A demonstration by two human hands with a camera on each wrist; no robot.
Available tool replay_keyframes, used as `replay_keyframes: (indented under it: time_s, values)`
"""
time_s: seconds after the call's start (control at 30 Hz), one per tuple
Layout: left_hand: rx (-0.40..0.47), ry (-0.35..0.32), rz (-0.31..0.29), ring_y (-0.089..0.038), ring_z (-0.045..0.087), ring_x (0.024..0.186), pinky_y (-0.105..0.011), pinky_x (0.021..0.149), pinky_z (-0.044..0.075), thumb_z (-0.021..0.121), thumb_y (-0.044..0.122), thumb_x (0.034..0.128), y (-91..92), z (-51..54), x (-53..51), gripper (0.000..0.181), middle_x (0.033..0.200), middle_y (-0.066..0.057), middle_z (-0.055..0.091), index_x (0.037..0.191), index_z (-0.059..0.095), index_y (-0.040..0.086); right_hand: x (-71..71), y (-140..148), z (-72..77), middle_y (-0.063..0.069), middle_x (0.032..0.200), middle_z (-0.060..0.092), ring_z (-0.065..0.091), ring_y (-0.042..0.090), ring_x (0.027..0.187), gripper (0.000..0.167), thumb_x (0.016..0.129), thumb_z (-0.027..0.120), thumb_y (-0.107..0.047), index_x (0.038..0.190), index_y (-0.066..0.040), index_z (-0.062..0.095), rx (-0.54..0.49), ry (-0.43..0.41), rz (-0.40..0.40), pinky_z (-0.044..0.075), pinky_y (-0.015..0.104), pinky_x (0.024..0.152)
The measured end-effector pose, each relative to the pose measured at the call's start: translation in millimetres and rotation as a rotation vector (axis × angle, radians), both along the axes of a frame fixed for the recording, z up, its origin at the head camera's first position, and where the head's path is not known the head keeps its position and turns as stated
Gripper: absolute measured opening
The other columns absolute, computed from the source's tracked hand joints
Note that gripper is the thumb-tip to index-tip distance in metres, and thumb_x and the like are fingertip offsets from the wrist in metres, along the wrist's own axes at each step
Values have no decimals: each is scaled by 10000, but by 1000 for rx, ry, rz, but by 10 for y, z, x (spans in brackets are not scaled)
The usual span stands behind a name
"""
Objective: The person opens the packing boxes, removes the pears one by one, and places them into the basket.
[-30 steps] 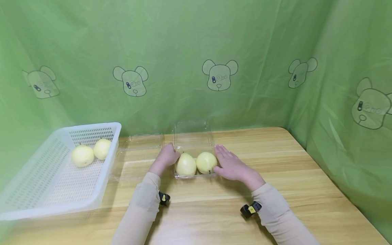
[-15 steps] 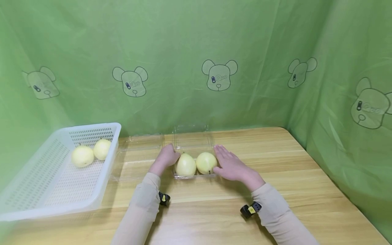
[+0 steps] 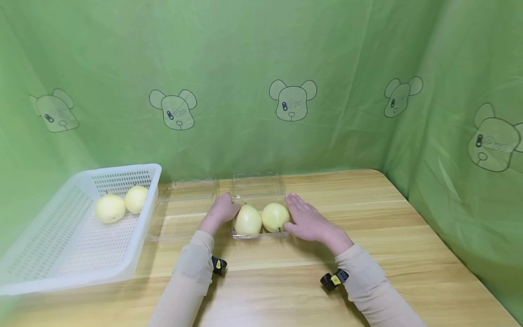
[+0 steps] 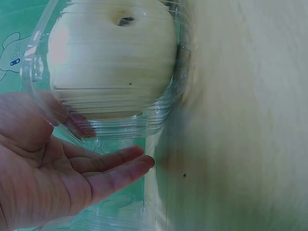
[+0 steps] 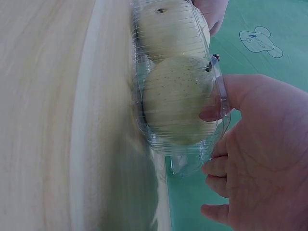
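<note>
A clear plastic clamshell box (image 3: 261, 235) sits mid-table in the head view, its lid (image 3: 258, 185) folded back. Inside lie two pale yellow pears, the left pear (image 3: 248, 220) and the right pear (image 3: 275, 217), side by side. My left hand (image 3: 222, 209) pinches the box's left rim; the left wrist view shows the thumb inside the wall and the other fingers (image 4: 115, 180) stretched out below. At the right side, my right hand (image 3: 308, 220) holds the rim, its thumb (image 5: 211, 113) seen through the plastic and its fingers outside.
A white perforated basket (image 3: 135, 259) stands at the left with two more pears (image 3: 110, 208) in it. Between basket and left hand lies another clear plastic clamshell (image 3: 184, 211), spread open. Green curtain (image 3: 233, 54) hangs behind the wooden table (image 3: 278, 290).
The box's lid has tipped further back, its far edge sinking toward the table. Both hands and the pears stay where they were.
</note>
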State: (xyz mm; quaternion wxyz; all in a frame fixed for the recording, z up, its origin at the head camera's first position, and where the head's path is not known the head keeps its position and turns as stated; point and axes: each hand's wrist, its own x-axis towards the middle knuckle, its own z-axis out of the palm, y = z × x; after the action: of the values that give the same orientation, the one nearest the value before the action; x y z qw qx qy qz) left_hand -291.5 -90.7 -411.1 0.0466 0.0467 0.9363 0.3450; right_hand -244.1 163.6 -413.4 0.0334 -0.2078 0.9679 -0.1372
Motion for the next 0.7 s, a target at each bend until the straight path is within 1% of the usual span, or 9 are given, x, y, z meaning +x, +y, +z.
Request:
replay_keyframes:
  time_s: [0.2,0.37,0.5,0.6,0.7]
  values:
    - [-2,-5,2,-263,555,821,-395,768,543,541,153,911,2,-4,1,369,1090,-242,627,1159,526,-119,-15,4,-10,221,1616,90,104,396,1503,824,924,466,-377,1525,63,112,7,8,1,159,569,1213]
    - [2,-7,5,-288,576,882,-430,836,548,533,162,912,2,-4,5,429,1179,-270,616,1219,508,-136,-25,8,-14,241,1606,120,130,417,1492,799,922,482,-335,1516,78,142,-20,24,5,177,573,1208]
    - [18,-15,10,-339,600,1006,-469,927,533,529,173,918,3,10,22,498,1277,-303,577,1289,470,-154,-34,1,-15,246,1598,153,156,420,1486,770,924,490,-303,1507,86,172,-30,43,2,188,565,1208]
    - [31,-23,15,-363,593,1067,-476,939,527,524,180,924,3,14,31,546,1345,-315,533,1341,428,-158,-38,-1,-15,256,1588,186,174,423,1481,762,919,502,-293,1501,91,194,-29,61,-2,196,561,1207]
    - [42,-30,23,-385,586,1112,-487,957,520,520,181,925,5,12,29,558,1356,-319,522,1357,411,-156,-49,0,-21,269,1576,219,196,432,1472,753,914,507,-283,1493,99,216,-22,86,-2,208,559,1204]
